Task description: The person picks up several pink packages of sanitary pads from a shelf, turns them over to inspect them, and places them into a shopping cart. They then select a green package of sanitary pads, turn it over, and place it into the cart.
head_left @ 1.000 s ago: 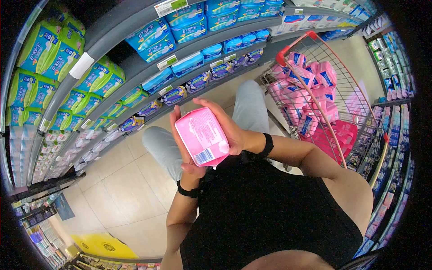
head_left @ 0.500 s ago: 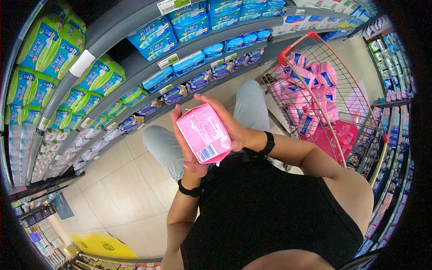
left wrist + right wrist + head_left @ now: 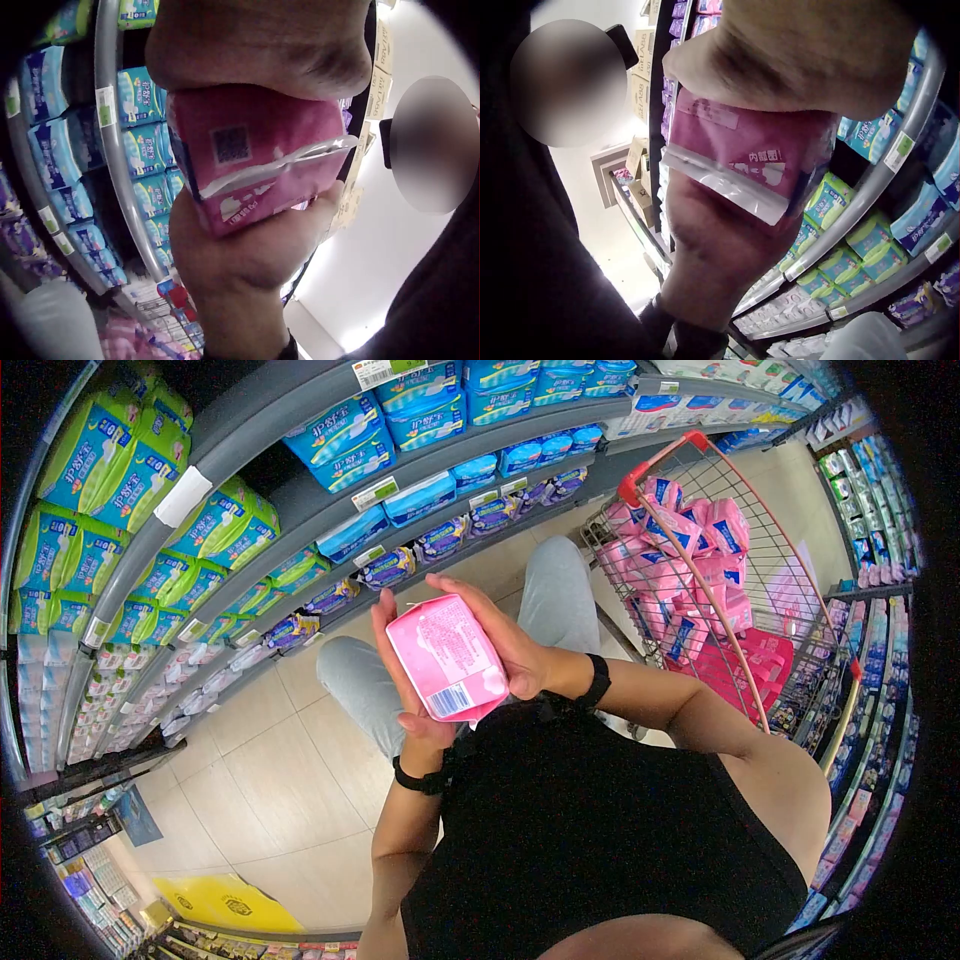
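Note:
A pink pack of sanitary pads [image 3: 448,650] is held in front of the torso, its printed face with a barcode turned up in the head view. My left hand [image 3: 415,725] cups its left side, fingers along the edge and thumb at the near corner. On the opposite side my right hand [image 3: 512,645] holds it, the thumb by the near right edge. In the left wrist view the pack [image 3: 247,139] shows a QR code and a sealed seam, with the right hand [image 3: 240,251] round its side. The left hand [image 3: 712,232] shows likewise in the right wrist view.
A wire shopping cart [image 3: 700,475] with red trim holds several pink packs [image 3: 690,550] at the right. Shelves [image 3: 240,445] ahead and left carry green packs [image 3: 100,470] and blue packs [image 3: 340,445]. The person's knees [image 3: 555,585] are bent above the tiled floor [image 3: 270,790].
The pink pack has shifted slightly, rising a little, then swinging slightly left and tilting in the hands. Both hands stay round it. The cart and its packs have not moved.

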A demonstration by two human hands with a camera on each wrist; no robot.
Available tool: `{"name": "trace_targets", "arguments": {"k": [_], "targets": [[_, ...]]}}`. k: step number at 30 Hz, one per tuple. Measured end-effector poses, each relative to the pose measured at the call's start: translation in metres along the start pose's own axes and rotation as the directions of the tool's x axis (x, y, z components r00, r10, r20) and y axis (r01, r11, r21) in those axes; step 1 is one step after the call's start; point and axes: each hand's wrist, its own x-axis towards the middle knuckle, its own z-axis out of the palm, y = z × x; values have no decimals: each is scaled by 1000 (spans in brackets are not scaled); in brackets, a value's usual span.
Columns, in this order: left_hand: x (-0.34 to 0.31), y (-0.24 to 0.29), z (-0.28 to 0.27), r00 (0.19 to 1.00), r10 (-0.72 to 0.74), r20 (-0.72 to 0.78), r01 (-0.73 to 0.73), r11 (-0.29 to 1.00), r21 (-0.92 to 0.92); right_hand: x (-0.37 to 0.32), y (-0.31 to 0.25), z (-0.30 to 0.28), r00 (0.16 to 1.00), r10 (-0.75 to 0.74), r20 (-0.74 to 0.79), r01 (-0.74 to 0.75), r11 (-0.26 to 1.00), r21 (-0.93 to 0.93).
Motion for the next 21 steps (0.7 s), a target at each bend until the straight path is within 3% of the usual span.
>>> {"name": "trace_targets", "arguments": {"k": [21], "targets": [[2,-5,-4,1000,21,-10,-21,1000,9,-9,2,2,999,-8,35,8,1000,-2]]}}
